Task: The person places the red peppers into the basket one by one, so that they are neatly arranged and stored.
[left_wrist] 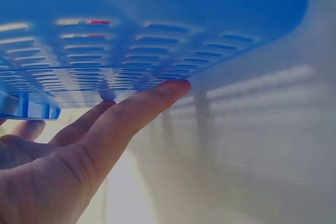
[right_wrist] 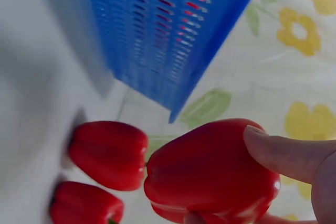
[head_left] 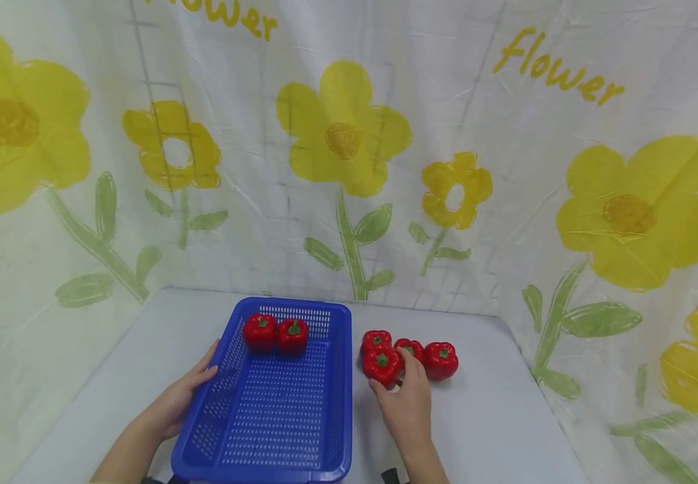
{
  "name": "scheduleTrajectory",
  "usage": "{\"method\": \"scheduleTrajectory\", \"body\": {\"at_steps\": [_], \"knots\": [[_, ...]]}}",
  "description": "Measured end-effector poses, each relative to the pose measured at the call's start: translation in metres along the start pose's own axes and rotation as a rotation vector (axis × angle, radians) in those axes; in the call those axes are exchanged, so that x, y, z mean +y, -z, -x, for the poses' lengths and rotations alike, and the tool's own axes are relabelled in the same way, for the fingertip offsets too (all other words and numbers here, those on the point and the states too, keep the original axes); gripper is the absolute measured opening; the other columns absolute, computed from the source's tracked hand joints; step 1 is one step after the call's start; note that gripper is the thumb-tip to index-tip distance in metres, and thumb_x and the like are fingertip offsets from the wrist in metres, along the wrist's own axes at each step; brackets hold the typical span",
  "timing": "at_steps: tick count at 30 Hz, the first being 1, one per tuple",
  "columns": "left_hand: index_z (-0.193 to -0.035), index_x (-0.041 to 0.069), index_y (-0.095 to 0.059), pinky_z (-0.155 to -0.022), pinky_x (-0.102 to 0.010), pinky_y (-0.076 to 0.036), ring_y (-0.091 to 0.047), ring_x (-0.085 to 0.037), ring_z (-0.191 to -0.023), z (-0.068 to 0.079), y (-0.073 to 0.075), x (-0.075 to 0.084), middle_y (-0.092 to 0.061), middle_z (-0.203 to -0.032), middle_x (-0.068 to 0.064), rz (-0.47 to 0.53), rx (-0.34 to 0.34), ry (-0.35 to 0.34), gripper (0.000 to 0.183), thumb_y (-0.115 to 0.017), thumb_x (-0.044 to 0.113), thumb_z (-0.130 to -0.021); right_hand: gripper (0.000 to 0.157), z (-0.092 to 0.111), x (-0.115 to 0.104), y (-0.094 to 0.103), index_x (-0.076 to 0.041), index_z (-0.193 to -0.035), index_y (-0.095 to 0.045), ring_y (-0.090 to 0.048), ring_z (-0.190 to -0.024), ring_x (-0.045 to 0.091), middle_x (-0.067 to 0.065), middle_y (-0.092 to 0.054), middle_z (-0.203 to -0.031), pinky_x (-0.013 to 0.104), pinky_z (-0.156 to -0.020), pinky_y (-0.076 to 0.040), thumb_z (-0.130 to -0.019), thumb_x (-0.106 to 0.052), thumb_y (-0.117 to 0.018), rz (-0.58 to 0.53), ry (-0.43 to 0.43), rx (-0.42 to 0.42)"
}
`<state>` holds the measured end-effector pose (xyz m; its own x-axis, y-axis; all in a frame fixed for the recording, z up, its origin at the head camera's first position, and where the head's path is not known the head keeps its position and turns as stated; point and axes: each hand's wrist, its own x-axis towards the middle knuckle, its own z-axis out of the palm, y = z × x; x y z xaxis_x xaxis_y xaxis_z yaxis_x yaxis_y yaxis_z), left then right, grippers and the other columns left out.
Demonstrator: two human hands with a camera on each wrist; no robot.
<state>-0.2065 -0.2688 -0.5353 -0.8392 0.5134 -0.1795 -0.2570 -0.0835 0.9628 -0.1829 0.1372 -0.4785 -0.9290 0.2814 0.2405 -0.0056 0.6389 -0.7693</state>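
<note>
Pinching a red bell pepper point(head_left: 381, 365) between thumb and fingers, the right hand point(head_left: 408, 403) is just right of the perforated blue plastic basket point(head_left: 346, 410) in the head view. Three other bell peppers point(head_left: 441, 361) sit grouped on the white table point(head_left: 494, 417), within easy reach of that hand. Two bell peppers point(head_left: 293, 337) stand side by side at the basket's far end, leaving its near floor bare. The left hand point(head_left: 173, 403) lies at the basket's left side, probably to steady it.

From the left wrist, its fingers look extended rather than clenched, tips against the slotted plastic, a light brace more than a grip.

From the right wrist, the thumb presses the held pepper's side while fingers support it from below, likely because its smooth skin could slip; whether it touches the table I cannot tell.
</note>
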Motion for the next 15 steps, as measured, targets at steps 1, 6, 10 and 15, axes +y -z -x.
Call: {"method": "scheduleTrajectory", "body": {"at_steps": [1,6,10,15], "knots": [[-0.153,0.047,0.023,-0.112,-0.062,-0.039,-0.015,-0.051,-0.151,0.0,0.0,0.0,0.028,-0.164,-0.018,0.0,0.002,0.001,0.06,-0.019,0.04,-0.111,0.081,-0.001,-0.003,0.0,-0.007,-0.143,-0.052,-0.063,-0.112,0.03,0.016,-0.059,-0.135,0.046,-0.084,-0.062,-0.072,-0.015,-0.092,-0.006,0.01,0.005],[-0.154,0.047,0.022,-0.112,-0.061,-0.039,-0.017,-0.049,-0.151,0.0,0.0,-0.001,0.028,-0.165,-0.018,0.011,0.003,0.004,0.06,-0.02,0.039,-0.112,0.08,-0.004,-0.017,0.001,-0.008,-0.143,-0.051,-0.063,-0.114,0.029,0.014,-0.06,-0.135,0.046,-0.085,-0.061,-0.073,-0.012,-0.091,-0.048,0.032,0.01],[-0.154,0.048,0.022,-0.112,-0.06,-0.039,-0.016,-0.05,-0.151,-0.001,0.0,-0.002,0.027,-0.165,-0.018,0.009,0.003,0.003,0.06,-0.02,0.039,-0.112,0.08,-0.005,-0.027,0.002,-0.01,-0.144,-0.052,-0.061,-0.122,0.032,0.014,-0.058,-0.138,0.047,-0.087,-0.061,-0.074,-0.011,-0.09,-0.087,0.03,0.002],[-0.154,0.048,0.021,-0.112,-0.062,-0.039,-0.012,-0.053,-0.151,-0.001,0.001,-0.001,0.027,-0.165,-0.018,0.008,0.01,0.006,0.06,-0.021,0.04,-0.111,0.079,-0.006,-0.036,0.0,-0.012,-0.145,-0.053,-0.059,-0.127,0.034,0.013,-0.059,-0.139,0.048,-0.087,-0.06,-0.075,-0.014,-0.09,-0.142,0.033,-0.027]]}}
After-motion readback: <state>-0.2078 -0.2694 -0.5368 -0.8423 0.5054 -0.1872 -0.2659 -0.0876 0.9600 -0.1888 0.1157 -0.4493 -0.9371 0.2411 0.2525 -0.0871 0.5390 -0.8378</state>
